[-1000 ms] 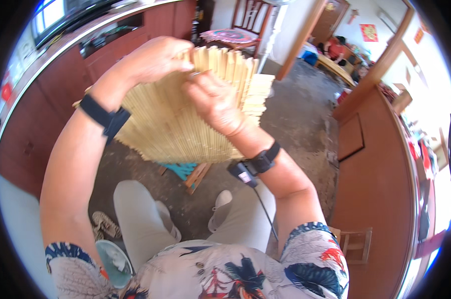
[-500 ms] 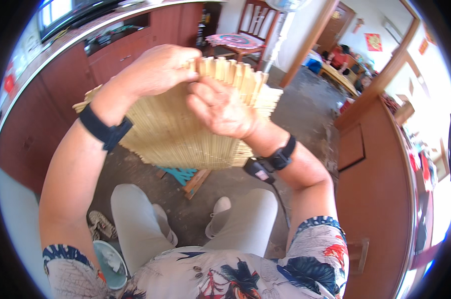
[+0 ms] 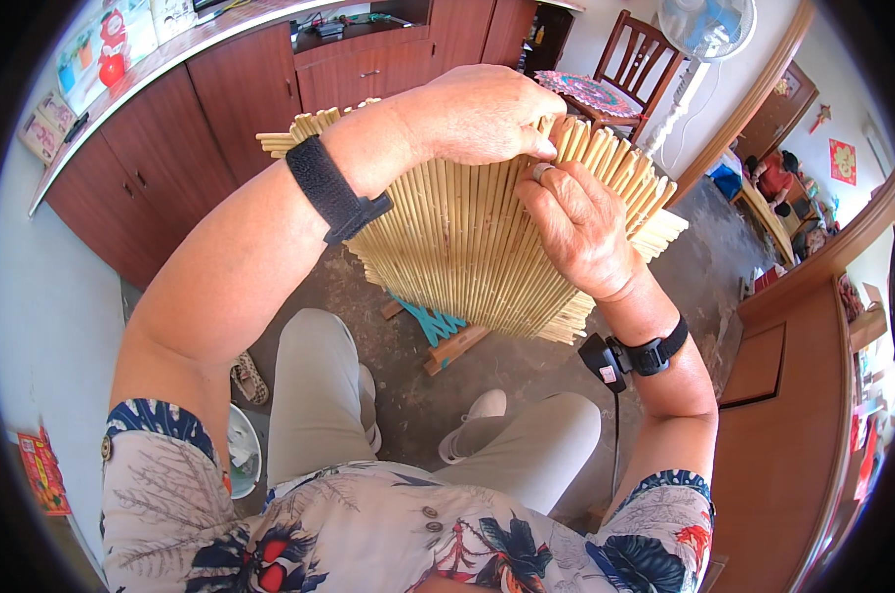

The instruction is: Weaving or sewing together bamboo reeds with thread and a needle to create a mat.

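A stiff panel of pale yellow plant stalks [image 3: 457, 242], laid side by side with uneven ends, is held up in front of me above my knees. My left hand [image 3: 482, 114] reaches over its far edge, thumb and fingers pinched on the stalk ends. Close beside it, my right hand [image 3: 581, 222] has its fingers curled and pressed against the same edge; a ring shows on one finger. The two hands nearly meet, and the fingertips are partly hidden. Both wrists wear black straps, the right one with a small cabled device [image 3: 604, 362].
Below the panel stands a wooden stool [image 3: 457, 348] with teal webbing. A bucket [image 3: 245, 450] is by my left leg. Dark red cabinets [image 3: 141, 168] line the left; a chair [image 3: 640, 69] and a fan [image 3: 706, 30] stand ahead. Another person [image 3: 775, 176] sits beyond the doorway.
My view has turned left, so the room, panel and both hands appear further right. Both hands keep their hold at the panel's far edge.
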Demonstrator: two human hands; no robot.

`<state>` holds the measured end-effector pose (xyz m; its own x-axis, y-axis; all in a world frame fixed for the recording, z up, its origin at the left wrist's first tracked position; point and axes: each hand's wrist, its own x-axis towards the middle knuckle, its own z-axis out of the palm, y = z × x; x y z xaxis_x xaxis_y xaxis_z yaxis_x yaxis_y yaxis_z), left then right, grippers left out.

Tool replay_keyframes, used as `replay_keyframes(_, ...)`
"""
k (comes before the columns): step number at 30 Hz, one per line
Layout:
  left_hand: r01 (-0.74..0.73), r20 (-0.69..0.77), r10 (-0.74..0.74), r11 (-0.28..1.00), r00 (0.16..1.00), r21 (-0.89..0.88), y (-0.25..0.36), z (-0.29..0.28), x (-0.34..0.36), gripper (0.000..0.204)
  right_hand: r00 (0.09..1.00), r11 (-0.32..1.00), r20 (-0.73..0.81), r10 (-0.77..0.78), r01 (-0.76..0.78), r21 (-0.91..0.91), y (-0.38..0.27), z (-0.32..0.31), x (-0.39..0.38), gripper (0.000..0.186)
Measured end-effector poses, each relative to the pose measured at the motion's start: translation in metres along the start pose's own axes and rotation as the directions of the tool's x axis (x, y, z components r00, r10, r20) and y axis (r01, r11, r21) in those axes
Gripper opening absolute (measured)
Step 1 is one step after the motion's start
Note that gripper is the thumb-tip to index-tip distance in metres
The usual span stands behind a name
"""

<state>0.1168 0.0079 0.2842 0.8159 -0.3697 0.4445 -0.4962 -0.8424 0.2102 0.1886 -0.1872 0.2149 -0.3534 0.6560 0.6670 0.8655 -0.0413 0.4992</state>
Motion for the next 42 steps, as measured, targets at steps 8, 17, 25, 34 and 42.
replay_keyframes(8,0.029,-0.081,-0.024,0.998,0.996,0.064,0.001,0.004,-0.004,0.02,0.999,0.992,-0.01,-0.037,0.038,0.119,-0.005,-0.008,0.021,0.027)
replay_keyframes(17,0.061,-0.073,-0.052,0.991,0.996,0.116,-0.001,-0.001,-0.002,0.026,0.974,0.885,-0.088,0.209,-0.15,0.441,-0.032,-0.011,0.019,0.023)
replay_keyframes(25,0.109,-0.034,-0.106,0.988,0.994,0.114,0.006,0.0,-0.006,0.03,0.475,-0.005,0.149,0.867,-0.292,0.956,-0.07,0.002,-0.007,0.015)
replay_keyframes(34,0.102,-0.062,-0.094,0.986,0.994,0.135,-0.003,-0.002,-0.006,0.032,0.781,0.787,-0.297,0.55,-0.364,0.498,-0.072,0.023,0.017,0.027)
replay_keyframes(42,0.178,-0.144,-0.154,0.97,0.977,0.168,0.003,0.005,-0.011,0.034,0.611,0.664,-0.319,0.725,-0.495,0.56,-0.095,0.042,0.036,0.024)
